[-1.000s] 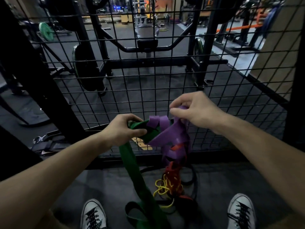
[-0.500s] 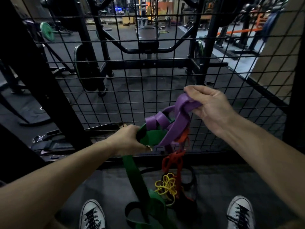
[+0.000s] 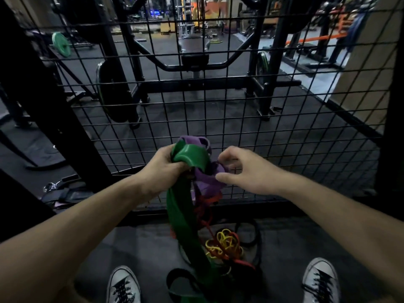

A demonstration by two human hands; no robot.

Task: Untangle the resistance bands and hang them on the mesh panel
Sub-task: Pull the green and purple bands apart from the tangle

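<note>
A tangle of resistance bands hangs in front of the black mesh panel (image 3: 284, 132). My left hand (image 3: 162, 169) grips the top fold of the wide green band (image 3: 181, 215), which drops to the floor between my shoes. A purple band (image 3: 207, 180) is knotted around the green one, with a loop showing above it. My right hand (image 3: 244, 169) sits just right of the knot, thumb and fingertips pinching the purple band. Red (image 3: 205, 206) and yellow (image 3: 225, 243) thin bands dangle below, and a black band (image 3: 251, 237) lies looped on the floor.
The mesh panel stands close ahead on a low black frame. Behind it are a weight rack, plates (image 3: 109, 92) and a bench. A thick black upright (image 3: 43, 101) slants at the left. My two white sneakers (image 3: 124, 285) flank the bands on the dark floor.
My right hand dropped from its raised pull on the purple band and came back to the knot. My left hand lifted the green fold higher.
</note>
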